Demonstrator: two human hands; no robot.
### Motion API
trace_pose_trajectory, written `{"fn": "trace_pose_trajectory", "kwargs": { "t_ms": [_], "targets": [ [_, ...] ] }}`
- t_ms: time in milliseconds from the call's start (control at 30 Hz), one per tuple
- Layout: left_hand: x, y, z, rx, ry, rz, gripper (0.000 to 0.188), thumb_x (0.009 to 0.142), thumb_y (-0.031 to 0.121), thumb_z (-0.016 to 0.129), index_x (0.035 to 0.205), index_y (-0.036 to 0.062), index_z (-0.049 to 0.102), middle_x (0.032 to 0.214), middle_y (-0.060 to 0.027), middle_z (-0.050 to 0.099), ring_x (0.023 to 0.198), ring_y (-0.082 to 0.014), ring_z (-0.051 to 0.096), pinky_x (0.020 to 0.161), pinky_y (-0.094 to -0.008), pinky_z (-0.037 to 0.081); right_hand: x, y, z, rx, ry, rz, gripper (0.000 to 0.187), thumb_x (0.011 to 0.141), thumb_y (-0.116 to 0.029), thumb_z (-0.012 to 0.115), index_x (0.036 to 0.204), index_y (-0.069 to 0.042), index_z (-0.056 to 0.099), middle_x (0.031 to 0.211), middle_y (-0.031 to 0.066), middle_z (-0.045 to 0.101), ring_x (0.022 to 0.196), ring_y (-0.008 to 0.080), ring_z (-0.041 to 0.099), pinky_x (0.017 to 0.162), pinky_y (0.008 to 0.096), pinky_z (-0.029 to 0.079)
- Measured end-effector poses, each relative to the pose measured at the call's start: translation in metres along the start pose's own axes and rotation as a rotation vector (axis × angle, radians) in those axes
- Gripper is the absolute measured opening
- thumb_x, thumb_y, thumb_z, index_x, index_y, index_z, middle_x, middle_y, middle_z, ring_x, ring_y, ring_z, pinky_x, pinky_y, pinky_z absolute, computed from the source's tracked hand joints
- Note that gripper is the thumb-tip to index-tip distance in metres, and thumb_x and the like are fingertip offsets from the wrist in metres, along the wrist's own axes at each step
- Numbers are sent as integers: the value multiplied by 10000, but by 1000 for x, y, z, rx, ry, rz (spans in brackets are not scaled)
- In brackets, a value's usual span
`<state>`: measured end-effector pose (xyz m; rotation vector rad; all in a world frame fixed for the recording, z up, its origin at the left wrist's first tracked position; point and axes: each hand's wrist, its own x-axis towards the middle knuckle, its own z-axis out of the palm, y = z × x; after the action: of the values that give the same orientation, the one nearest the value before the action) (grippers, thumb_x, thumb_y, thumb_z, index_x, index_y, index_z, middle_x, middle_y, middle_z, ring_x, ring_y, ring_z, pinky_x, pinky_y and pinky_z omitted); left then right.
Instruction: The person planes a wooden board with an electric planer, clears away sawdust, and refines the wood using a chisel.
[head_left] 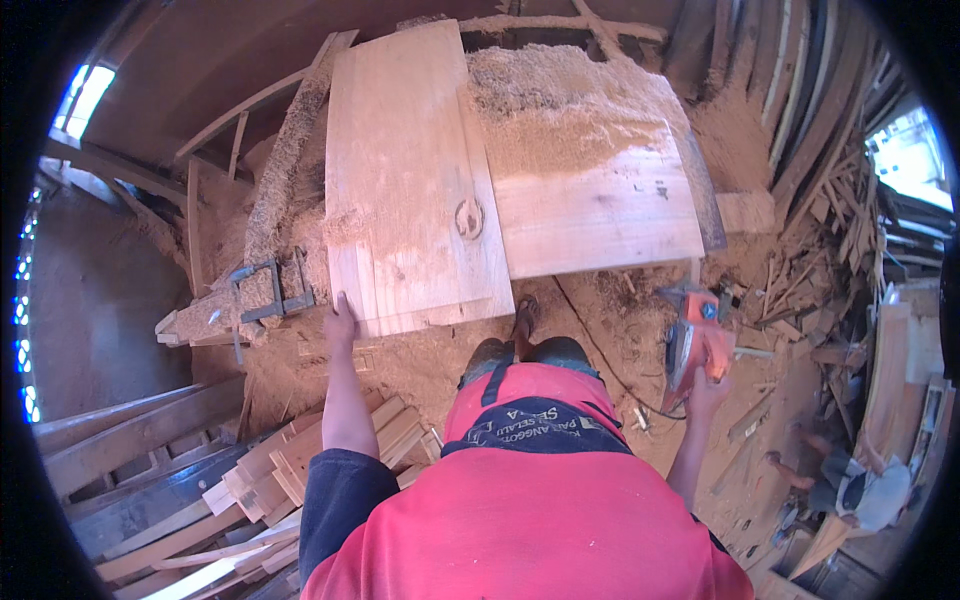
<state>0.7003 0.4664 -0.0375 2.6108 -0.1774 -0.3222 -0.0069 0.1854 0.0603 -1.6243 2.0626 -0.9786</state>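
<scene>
The pale wooden board (400, 180) lies just left of a second board (600, 215), whose far part is heaped with wood shavings (560, 90). The left hand (342, 322) touches the first board's near left corner; whether its fingers pinch the edge, I cannot tell. The right hand (708, 390) is wrapped around a red power planer (694, 345), near the second board's right corner. Pale lettering crosses a dark band (540, 427) against the red shirt (560, 530).
</scene>
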Motion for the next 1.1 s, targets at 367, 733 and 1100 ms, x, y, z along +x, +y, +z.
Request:
{"fn": "trace_pose_trajectory", "kwargs": {
  "t_ms": [367, 733, 1100],
  "targets": [
    [-105, -37, -12, -65, 113, -44, 738, 951, 604, 476, 1155, -87, 634, 1067, -335, 661, 1042, -490, 627, 901, -533, 473, -268, 106, -60, 367, -287, 603, 530, 902, -374, 716, 1226, 26, 588, 1136, 171, 661, 997, 233, 638, 823, 404, 529],
    [-224, -171, -79, -188, -223, -191, 794, 919, 650, 537, 1042, -122, 681, 946, -224, 694, 920, -251, 631, 832, -408, 482, -367, 238, -76, -202, -537, 763, 666, 846, -479, 724, 1181, 83, 601, 1104, 216, 675, 964, 294, 668, 788, 432, 542],
    [-246, -171, -41, -511, -65, -247, 689, 980, 545, 548, 971, -134, 664, 914, -113, 684, 828, -170, 565, 760, -350, 477, -294, 302, -115, -357, -359, 902, 811, 790, -585, 733, 1135, 140, 615, 1073, 261, 688, 931, 355, 698, 752, 460, 555]
  ]
}}
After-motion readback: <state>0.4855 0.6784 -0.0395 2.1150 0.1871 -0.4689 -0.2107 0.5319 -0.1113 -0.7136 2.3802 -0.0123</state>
